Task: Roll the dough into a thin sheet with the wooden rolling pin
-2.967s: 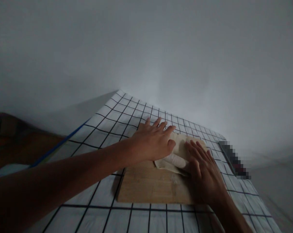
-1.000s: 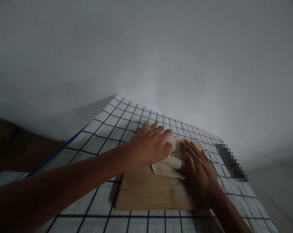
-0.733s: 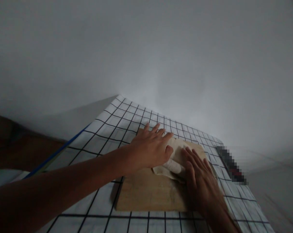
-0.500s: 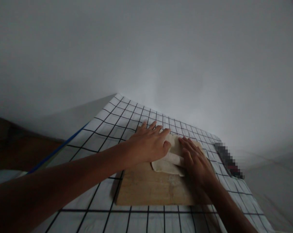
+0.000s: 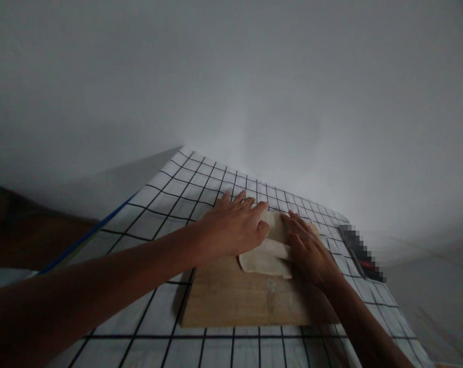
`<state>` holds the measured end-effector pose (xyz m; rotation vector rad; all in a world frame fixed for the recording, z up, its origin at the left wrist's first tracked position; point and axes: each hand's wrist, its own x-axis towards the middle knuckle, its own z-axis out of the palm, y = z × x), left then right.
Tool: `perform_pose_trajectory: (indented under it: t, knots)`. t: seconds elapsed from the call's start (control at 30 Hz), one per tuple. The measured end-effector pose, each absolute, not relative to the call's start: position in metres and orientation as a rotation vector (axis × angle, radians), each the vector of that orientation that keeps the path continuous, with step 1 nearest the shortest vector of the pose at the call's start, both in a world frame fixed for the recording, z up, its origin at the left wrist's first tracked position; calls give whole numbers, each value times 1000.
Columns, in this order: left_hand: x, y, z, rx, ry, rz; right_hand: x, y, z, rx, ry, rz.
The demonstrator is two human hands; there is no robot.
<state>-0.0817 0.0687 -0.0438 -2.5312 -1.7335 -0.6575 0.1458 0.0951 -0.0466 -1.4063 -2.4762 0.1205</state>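
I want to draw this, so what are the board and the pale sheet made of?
The board: probably wood, dull finish, since it is tan with faint streaks.
The pale sheet: maybe dough, matte and soft-looking, because its thin edge curves unevenly; I can't be sure.

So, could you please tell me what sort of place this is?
Probably a corner of a home, perhaps a kitchen, though I cannot be sure. What suggests it: the checked tablecloth, the plain wall right behind it, and the wooden board with what looks like dough on it.
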Motion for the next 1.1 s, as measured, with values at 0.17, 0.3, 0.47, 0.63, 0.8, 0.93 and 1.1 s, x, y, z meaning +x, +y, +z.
perform_pose_trajectory:
  t: [0.17, 0.3, 0.47, 0.63, 0.8, 0.93, 1.1]
  knots:
    - [-78, 61, -47, -2494, -1678, -675, 146, 64, -50, -1416, -2482, -25]
    - [-78, 50, -49, -2443, -1643, -650, 143, 45, -52, -1492, -2450, -69]
    - [-80, 32, -47, -2431, -1615, -579, 137, 21, -55, -1488, -2410, -123]
    - [-83, 13, -42, -2461, -1639, -503, 135, -4, -54, -1444, -2402, -164]
    - [-85, -4, -41, -2474, -1627, -482, 136, -16, -62, -1364, -2385, -154]
    - [-87, -12, -46, -2465, -1546, -534, 137, -24, -70, -1316, -2360, -131]
    - [-92, -18, -54, -2475, -1530, -546, 135, -34, -70, -1313, -2342, -117]
